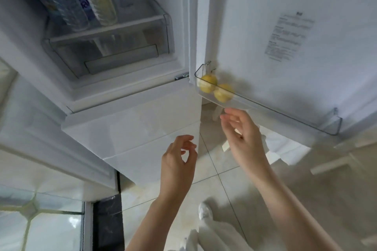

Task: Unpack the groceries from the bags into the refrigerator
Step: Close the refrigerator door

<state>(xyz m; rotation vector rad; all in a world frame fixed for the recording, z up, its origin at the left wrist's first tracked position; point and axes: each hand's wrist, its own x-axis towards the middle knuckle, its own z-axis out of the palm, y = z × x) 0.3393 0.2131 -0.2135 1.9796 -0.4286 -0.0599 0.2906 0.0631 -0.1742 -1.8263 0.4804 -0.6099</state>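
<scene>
- A pale tiled floor (220, 171) is seen underfoot, before the open refrigerator (126, 96).
- The left hand (177, 161) is held loosely curled, empty; the right hand (242, 132) is spread, empty, just below the door bin (285, 114).
- Two yellow fruits (216, 87) are kept in that bin; bottles (81, 0) are stored deeper inside.

We stand on a glossy beige tiled floor (220, 171) with dark grout lines. At eight o'clock we see a glass pane (44, 222) with pale leaded strips, a dark marbled strip (108, 224) just beside it. Soft daylight.
</scene>
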